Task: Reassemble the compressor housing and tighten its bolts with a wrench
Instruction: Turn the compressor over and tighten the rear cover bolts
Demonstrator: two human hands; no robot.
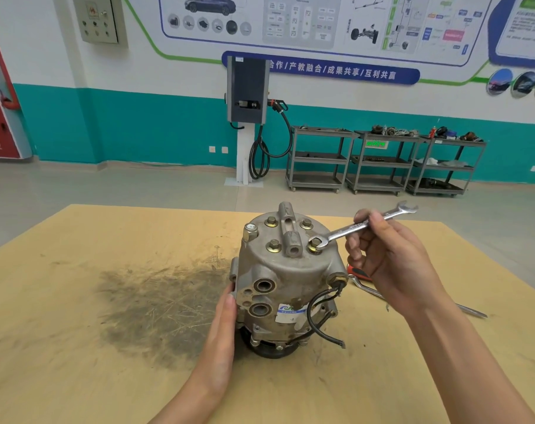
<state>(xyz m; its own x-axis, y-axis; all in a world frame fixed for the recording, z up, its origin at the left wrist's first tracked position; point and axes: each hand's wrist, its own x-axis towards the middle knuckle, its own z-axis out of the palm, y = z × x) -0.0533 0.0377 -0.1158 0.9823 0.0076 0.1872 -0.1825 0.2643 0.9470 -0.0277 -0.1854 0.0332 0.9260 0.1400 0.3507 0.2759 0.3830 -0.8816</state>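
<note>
Four bolts: I count them on the top cover of the compressor (286, 286), which stands upright at the centre of the worktop (76, 332).
Wrench (367, 226): its lower open end sits on the bolt at 3 o'clock (315, 242); the shaft runs up toward 2 o'clock.
Right hand (391, 258): fingers curled round the wrench shaft.
Left hand (222, 328): fingers straight, pressed flat against the housing's 9 o'clock side.
Other tools: a red-handled one (359, 273) lies at the compressor's 3 o'clock, partly hidden behind my right hand.

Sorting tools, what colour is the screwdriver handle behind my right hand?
Red and black screwdriver handle, head view.
</note>
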